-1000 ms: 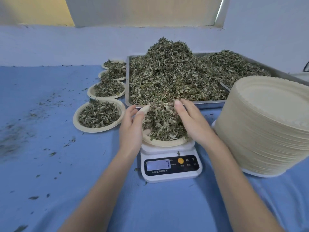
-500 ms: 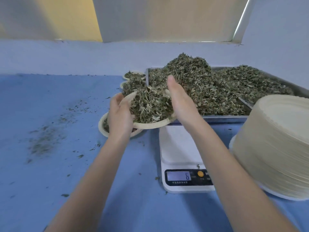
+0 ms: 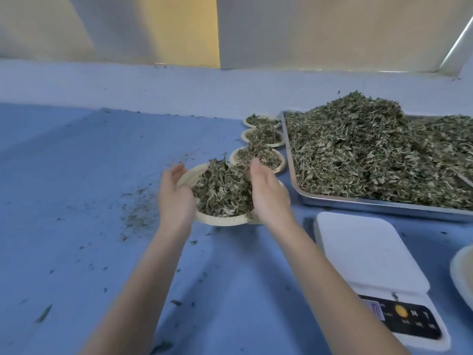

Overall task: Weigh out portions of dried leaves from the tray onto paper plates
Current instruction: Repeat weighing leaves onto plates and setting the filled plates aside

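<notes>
I read this as a herb-packing workroom — blue-covered bench (image 3: 76, 201), steel tray (image 3: 384, 210), digital scale (image 3: 363, 254), filled paper plates (image 3: 263, 139).

Filled plate (image 3: 220, 219) off scale (image 3: 368, 254), leftward.

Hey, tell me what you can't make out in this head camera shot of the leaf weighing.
- White digital kitchen scale, head view: its display reading is blurred and too small to read.
- Round paper plate of dried leaves held between the left hand and right hand: whether it rests on the blue table or on the filled plate hidden behind it.
- Stack of cream paper plates: cut off by the right edge.
- Metal tray of dried leaves: its right end is cut off.
</notes>
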A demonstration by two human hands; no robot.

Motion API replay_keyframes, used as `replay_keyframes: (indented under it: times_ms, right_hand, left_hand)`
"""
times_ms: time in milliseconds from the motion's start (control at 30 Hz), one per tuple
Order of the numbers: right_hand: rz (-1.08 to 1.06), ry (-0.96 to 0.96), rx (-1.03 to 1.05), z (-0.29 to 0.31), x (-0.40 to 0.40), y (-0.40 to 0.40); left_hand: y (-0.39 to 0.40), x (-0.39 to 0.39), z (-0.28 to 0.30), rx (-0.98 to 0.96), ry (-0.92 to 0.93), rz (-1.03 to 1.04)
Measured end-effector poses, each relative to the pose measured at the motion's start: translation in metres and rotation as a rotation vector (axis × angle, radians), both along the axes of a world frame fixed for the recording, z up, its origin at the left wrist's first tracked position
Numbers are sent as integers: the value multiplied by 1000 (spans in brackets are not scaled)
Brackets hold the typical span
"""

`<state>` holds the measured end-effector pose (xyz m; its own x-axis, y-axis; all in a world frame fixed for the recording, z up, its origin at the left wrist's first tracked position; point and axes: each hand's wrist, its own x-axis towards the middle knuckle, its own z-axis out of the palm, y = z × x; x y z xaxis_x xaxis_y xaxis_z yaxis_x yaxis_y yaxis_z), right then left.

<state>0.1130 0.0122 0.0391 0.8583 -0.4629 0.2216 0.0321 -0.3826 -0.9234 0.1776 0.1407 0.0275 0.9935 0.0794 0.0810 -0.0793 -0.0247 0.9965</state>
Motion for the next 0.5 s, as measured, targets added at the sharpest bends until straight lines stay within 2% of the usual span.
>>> replay_keyframes:
  times_ms: [100,300,500]
  right_hand:
    - [-22,-70,40,-15,-20,9]
    - [-134,-9,50,-50,-71,14]
    - [-172,55,71,-67,-98,15]
  left_hand:
    - [8,-20,-15,25,-12,-19]
    - [7,-69,-44,60,-8,-64]
    - [8,-95,-59,185,22,-77]
